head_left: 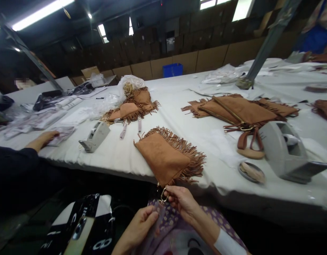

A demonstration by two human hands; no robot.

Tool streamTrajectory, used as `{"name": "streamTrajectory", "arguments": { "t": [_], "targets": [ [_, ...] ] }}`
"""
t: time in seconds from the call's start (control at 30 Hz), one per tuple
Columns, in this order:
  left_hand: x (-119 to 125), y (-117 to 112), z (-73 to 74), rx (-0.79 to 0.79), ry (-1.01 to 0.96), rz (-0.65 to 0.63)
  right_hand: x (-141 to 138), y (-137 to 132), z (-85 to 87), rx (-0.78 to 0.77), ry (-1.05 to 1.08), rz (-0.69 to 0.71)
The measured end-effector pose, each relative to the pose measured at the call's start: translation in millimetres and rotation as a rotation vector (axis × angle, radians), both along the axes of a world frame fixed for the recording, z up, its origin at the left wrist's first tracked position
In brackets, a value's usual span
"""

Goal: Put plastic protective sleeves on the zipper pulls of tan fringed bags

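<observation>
A tan fringed pouch (pixel 163 156) lies on the table's front edge, one corner pointing toward me. At that corner is a gold-coloured metal clasp (pixel 164 194), pinched between the thumb and fingers of my right hand (pixel 183 202). Just below the clasp, my left hand (pixel 143 223) is closed on a strip in clear plastic (pixel 161 212). What lies inside the plastic is hard to make out. Both hands are close together over my lap, just off the table edge.
Tape dispensers stand at the left (pixel 95 136) and right (pixel 288 152). More fringed pouches (pixel 240 109) are piled behind, with others (pixel 134 106) near plastic bags. A tape roll (pixel 251 172) lies at the front right. Another person's hand (pixel 45 139) rests on the table at left.
</observation>
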State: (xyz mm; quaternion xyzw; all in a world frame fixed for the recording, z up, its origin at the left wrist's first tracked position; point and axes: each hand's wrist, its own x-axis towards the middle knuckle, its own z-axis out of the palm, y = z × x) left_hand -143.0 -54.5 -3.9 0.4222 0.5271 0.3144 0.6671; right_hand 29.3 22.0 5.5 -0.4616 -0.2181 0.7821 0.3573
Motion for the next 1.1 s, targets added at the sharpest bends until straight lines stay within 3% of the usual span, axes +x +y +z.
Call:
{"name": "streamTrajectory", "arguments": {
  "t": [0.2, 0.33, 0.43, 0.57, 0.67, 0.8, 0.93, 1.1],
  "targets": [
    [16, 10, -3.9, 0.077, 0.083, 0.139, -15, -14, -9.2, 0.261, -0.189, -0.018],
    [22, 21, -4.0, 0.133, 0.084, 0.232, -20, -28, -13.8, 0.464, -0.309, 0.118],
    [19, 24, -4.8, 0.146, 0.064, 0.228, -5, -24, 2.9, 0.818, -0.607, 0.258],
    [15, 23, -8.7, 0.108, 0.041, 0.203, 15, 8, 32.2, 1.333, -1.050, 0.123],
    [14, 19, -12.7, 0.015, -0.048, 0.234, 11, 33, 31.7, 1.564, -1.197, 0.176],
    [11, 17, -15.1, -0.098, -0.168, 0.323, 1, 41, 4.4, 1.623, -1.341, 0.194],
    [-1, 26, -12.3, -0.050, -0.199, 0.370, 6, 38, -19.2, 1.626, -1.300, 0.132],
    [-9, 63, -0.7, 0.087, 0.001, 0.364, 16, 45, -23.6, 1.612, -1.309, 0.156]
  ]
}}
